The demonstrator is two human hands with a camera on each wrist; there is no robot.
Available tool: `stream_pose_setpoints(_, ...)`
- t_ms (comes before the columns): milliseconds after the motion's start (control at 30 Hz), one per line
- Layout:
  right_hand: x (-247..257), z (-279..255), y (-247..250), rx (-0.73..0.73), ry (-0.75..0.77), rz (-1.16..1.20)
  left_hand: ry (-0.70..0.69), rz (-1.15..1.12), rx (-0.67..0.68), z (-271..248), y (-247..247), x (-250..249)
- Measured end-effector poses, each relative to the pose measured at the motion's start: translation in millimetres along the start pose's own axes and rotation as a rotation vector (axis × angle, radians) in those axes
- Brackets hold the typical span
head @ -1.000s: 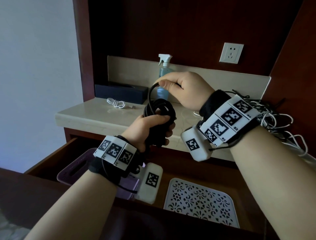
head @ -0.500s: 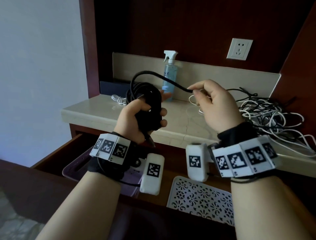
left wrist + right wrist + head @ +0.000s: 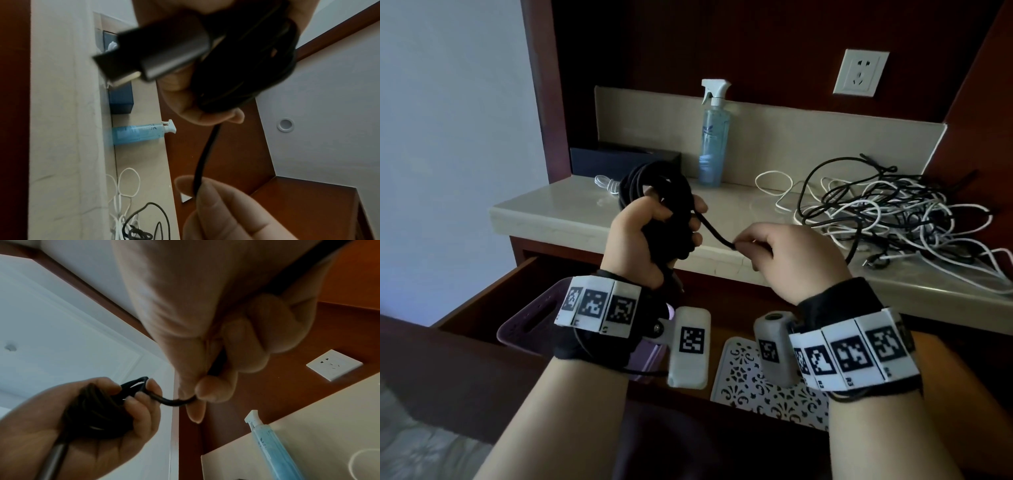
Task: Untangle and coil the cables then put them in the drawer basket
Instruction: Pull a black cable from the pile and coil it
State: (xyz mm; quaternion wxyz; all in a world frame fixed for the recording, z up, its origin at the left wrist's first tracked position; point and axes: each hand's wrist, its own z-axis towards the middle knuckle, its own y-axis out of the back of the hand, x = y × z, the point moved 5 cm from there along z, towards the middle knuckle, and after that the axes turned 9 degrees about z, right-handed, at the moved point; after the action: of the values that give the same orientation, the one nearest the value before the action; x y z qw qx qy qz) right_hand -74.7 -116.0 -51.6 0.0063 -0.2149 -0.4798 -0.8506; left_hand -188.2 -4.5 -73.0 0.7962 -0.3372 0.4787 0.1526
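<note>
Left hand (image 3: 643, 236) grips a black cable coil (image 3: 654, 192), fingers (image 3: 697, 205) curled round the bundle, held in the air above the desk's (image 3: 571, 209) near edge. Right hand (image 3: 787, 257) pinches the free strand of the same cable between thumb and forefinger; the strand spans the short gap between the hands.

Below the hands an open drawer (image 3: 493, 305) juts toward the viewer. In it, a purple basket (image 3: 530, 318) at the left and a white perforated tray (image 3: 750, 387) to its right.

Far right on the desk: a tangle of black and white cables (image 3: 893, 212), spreading to the right edge. Far left: a small white coiled cable (image 3: 606, 183), a dark box (image 3: 619, 159), a spray bottle (image 3: 712, 137) against the backsplash. The stretch of desk between bottle and tangle is bare except for one white loop.

Left wrist view alone shows a dark plug (image 3: 156, 53) sticking out of the coil beside the palm. Right wrist view shows that plug hanging below the left palm, and the wall socket (image 3: 334, 364).
</note>
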Motion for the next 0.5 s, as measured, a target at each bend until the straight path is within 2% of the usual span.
stream_pose_setpoints(100, -12, -1, -4, 0.030, -0.047, 0.072, -0.027, -0.042, -0.100, 4, 6, -1)
stream_pose_setpoints(200, -24, -3, 1, 0.015, -0.078, 0.084, -0.083, -0.222, -0.116, 8, 16, -3)
stream_pose_setpoints(300, -32, -5, 10, -0.018, -0.087, 0.138, -0.106, -0.231, -0.134, 9, 21, -3)
stream_pose_setpoints(367, -36, -7, 17, -0.069, -0.067, 0.158, -0.100, -0.207, -0.151, 11, 22, -1)
stream_pose_setpoints(500, -39, -6, 31, -0.266, 0.064, 0.140, -0.090, -0.159, -0.168, 14, 25, -1)
